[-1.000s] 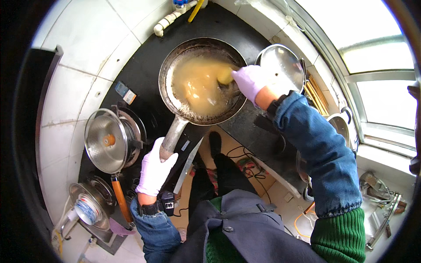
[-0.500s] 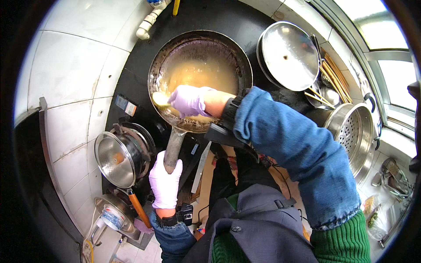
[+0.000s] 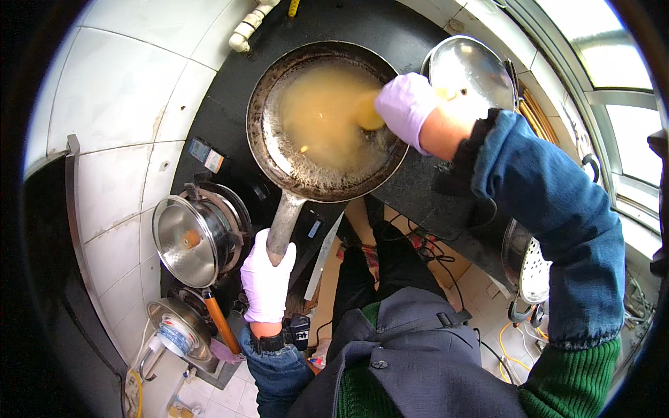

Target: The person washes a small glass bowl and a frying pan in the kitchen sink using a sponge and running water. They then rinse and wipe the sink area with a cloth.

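A dark, worn wok (image 3: pixel 258 104) rests on the black counter, with cloudy yellowish water (image 3: pixel 317 104) in it. My left hand (image 3: pixel 267 279), in a pale lilac glove, is wrapped round the wok's grey handle (image 3: pixel 286 219). At the wok's right rim is my right hand (image 3: pixel 408 108), gloved alike and closed on a yellowish pad (image 3: pixel 369 111). That pad looks like a sponge, but motion blurs it and the fingers hide part of it. It touches the water and the inner right wall of the wok. Small pale bits float nearby.
A glass-lidded pot (image 3: pixel 187 240) stands on the left, with an orange-handled pan (image 3: pixel 221 322) below it. Behind my right arm are a large lid (image 3: pixel 474 66) and chopsticks (image 3: pixel 536 122). A steamer pot (image 3: pixel 533 272) stands right. A white pipe (image 3: pixel 247 29) runs along the wall.
My right hand has swept from the wok's lower left across to its right rim with the yellowish pad. The left hand keeps its hold on the handle. The view has shifted slightly.
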Demonstrator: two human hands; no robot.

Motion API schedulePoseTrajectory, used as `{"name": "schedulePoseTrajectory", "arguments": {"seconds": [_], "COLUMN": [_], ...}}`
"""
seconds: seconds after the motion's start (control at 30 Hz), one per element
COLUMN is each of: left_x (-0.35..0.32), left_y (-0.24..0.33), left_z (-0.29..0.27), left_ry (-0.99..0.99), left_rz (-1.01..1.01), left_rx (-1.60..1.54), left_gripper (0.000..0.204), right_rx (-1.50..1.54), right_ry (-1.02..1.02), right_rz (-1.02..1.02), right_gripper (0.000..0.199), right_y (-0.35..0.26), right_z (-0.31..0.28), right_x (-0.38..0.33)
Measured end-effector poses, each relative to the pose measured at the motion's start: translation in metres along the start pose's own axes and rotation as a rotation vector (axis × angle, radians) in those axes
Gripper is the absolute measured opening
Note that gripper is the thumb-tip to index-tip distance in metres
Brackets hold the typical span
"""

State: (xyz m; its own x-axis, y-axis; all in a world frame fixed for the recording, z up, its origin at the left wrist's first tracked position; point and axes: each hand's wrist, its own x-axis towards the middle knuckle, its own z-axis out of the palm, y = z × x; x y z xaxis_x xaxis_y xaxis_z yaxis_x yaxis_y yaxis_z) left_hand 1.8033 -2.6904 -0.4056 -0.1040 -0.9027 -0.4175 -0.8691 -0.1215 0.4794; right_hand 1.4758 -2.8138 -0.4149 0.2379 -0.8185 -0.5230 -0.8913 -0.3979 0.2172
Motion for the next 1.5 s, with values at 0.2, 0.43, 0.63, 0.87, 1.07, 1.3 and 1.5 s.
{"name": "schedulePoseTrajectory", "arguments": {"seconds": [0.2, 0.43, 0.63, 0.87, 1.07, 1.3, 1.5], "left_x": [-0.001, 0.000, -0.001, -0.002, -0.002, -0.001, -0.003], "left_y": [-0.003, -0.010, -0.011, -0.010, -0.012, -0.018, -0.016], "left_z": [0.002, 0.002, 0.003, 0.002, 0.002, 0.007, 0.005], "left_ry": [0.026, 0.027, 0.069, 0.066, 0.067, 0.090, 0.054], "left_rz": [0.079, 0.084, 0.103, 0.095, 0.097, 0.103, 0.086], "left_rx": [-0.020, -0.019, 0.026, 0.046, 0.042, 0.034, 0.057], "left_gripper": [0.040, 0.037, 0.037, 0.036, 0.038, 0.043, 0.044], "right_rx": [0.386, 0.426, 0.082, 0.332, 0.371, 0.152, 0.307], "right_ry": [0.253, 0.138, 0.153, 0.297, 0.118, 0.161, 0.203], "right_rz": [0.093, -0.081, 0.094, 0.150, -0.028, 0.195, 0.034], "right_gripper": [0.015, 0.021, 0.017, 0.019, 0.021, 0.014, 0.019], "right_y": [-0.036, -0.086, -0.028, -0.062, -0.091, -0.030, -0.075], "right_z": [0.005, 0.024, 0.035, 0.020, 0.031, 0.030, 0.012], "right_x": [0.050, 0.005, -0.010, 0.055, -0.001, 0.004, 0.011]}}
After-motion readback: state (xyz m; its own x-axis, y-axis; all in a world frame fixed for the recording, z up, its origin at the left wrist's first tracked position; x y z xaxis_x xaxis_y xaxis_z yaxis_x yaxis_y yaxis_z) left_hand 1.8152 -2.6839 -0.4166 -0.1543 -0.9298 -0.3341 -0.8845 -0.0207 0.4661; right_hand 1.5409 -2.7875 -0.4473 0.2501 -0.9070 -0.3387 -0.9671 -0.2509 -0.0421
